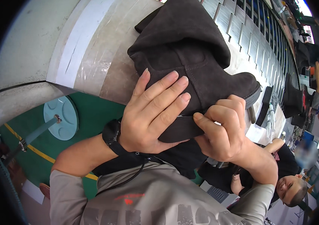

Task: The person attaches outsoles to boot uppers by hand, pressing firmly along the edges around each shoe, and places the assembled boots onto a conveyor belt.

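A dark brown suede boot (219, 78) lies on its side in front of me, its tall shaft folded over and its toe pointing right. The thick dark sole (180, 129) faces toward me. My left hand (150, 112) grips the boot at the heel side, its fingers laid along the stitched upper and its palm against the sole. On the sole's edge, nearer the toe, my right hand (223, 127) is closed with curled fingers, the thumb pressing at the seam between sole and upper. What lies under its curled fingers is hidden.
The boot rests on a bench covered with clear film (105, 62). Beyond it runs a metal slat conveyor (242, 33). More dark boots (292, 95) stand at right, near a clear-wrapped item (270, 122). A co-worker (283, 168) is at lower right. A pale blue disc (60, 118) stands at left.
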`<state>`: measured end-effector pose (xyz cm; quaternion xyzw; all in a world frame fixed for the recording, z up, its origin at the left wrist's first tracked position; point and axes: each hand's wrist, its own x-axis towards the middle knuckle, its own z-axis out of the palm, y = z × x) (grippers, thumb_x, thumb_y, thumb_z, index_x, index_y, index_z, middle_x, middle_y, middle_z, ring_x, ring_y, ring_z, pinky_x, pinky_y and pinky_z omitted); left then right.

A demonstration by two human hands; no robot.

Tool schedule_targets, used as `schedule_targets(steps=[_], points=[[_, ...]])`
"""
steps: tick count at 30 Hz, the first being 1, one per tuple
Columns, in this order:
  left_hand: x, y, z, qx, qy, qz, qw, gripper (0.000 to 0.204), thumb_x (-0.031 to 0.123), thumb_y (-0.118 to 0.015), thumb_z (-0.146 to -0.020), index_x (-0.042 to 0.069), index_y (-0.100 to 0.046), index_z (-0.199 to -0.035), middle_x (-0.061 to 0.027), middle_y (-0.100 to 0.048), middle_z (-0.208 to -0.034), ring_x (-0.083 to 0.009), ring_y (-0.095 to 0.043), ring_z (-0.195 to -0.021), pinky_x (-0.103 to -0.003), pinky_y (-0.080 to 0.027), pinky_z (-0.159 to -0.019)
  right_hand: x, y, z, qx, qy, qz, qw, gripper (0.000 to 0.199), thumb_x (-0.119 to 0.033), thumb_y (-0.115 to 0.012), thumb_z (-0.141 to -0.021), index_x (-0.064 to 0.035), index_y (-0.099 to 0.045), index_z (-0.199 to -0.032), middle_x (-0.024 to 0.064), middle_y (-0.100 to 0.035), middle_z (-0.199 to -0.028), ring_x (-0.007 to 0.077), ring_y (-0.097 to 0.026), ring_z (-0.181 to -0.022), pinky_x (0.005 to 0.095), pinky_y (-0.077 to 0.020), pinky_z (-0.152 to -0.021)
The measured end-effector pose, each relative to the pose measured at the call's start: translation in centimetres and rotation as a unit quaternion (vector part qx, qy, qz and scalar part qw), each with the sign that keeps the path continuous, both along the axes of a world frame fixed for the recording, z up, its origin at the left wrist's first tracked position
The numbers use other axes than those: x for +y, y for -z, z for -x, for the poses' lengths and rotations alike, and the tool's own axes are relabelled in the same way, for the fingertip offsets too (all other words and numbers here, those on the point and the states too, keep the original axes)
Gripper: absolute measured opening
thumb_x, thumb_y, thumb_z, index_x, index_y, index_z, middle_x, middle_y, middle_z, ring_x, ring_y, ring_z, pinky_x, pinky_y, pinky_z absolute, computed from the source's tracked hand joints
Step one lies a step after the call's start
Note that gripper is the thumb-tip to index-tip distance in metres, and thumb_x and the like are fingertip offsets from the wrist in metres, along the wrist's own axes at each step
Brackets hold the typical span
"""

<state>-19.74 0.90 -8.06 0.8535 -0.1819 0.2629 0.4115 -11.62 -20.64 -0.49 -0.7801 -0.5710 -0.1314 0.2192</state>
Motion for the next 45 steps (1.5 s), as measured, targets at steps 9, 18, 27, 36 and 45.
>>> schedule_targets(steps=[9, 18, 27, 36, 45], points=[[0.1, -1.2, 0.5, 0.047, -0.009, 0.036, 0.998, 0.071, 0.021, -0.088, -0.073, -0.001, -0.068, -0.137, -0.0221, -0.070, -0.144, -0.0387, -0.064, -0.139, -0.062, -0.025, -0.130, -1.3, -2.7, -0.3, 0.014, 0.123, 0.104, 0.987, 0.063, -0.020, -0.087, -0.069, -0.0031, -0.077, -0.128, 0.0102, -0.067, -0.118, 0.0297, -0.064, -0.107, 0.0577, -0.0462, -0.110], [0.1, -3.4, -0.3, 0.106, 0.039, -0.032, 0.993, 0.079, 0.027, -0.080, -0.080, -0.006, -0.059, -0.149, -0.0299, -0.062, -0.152, -0.0443, -0.056, -0.147, -0.064, -0.021, -0.130, -2.6, -0.5, -1.0, -0.007, 0.088, 0.019, 0.996, 0.043, -0.008, -0.086, -0.067, -0.0034, -0.082, -0.109, 0.0071, -0.073, -0.107, 0.0238, -0.065, -0.091, 0.0515, -0.0530, -0.096], [0.0, -3.1, -0.7, 0.106, 0.065, -0.072, 0.990, 0.091, 0.033, -0.087, -0.073, -0.006, -0.059, -0.150, -0.0300, -0.063, -0.150, -0.0447, -0.058, -0.144, -0.064, -0.024, -0.128, -3.5, -0.2, -1.7, -0.001, 0.104, -0.011, 0.995, 0.045, -0.024, -0.092, -0.075, -0.0050, -0.078, -0.113, 0.0092, -0.071, -0.111, 0.0276, -0.066, -0.096, 0.0528, -0.0520, -0.098], [0.4, -2.8, -0.3, 0.105, 0.059, -0.075, 0.990, 0.087, 0.031, -0.086, -0.076, -0.006, -0.057, -0.150, -0.0325, -0.063, -0.148, -0.0470, -0.058, -0.143, -0.066, -0.024, -0.128, -5.2, 0.2, -3.4, 0.056, 0.093, -0.007, 0.994, 0.052, -0.046, -0.092, -0.072, -0.0132, -0.077, -0.109, 0.0081, -0.076, -0.122, 0.0329, -0.070, -0.116, 0.0617, -0.0425, -0.113], [-0.2, -2.9, -0.6, 0.109, 0.018, -0.060, 0.992, 0.057, 0.034, -0.074, -0.092, -0.001, -0.070, -0.137, -0.0227, -0.073, -0.139, -0.0362, -0.068, -0.135, -0.061, -0.028, -0.127, -5.4, 0.1, -3.2, 0.075, 0.090, -0.014, 0.993, 0.051, -0.040, -0.095, -0.072, -0.0084, -0.076, -0.106, 0.0063, -0.075, -0.117, 0.0333, -0.072, -0.114, 0.0597, -0.0426, -0.113]])
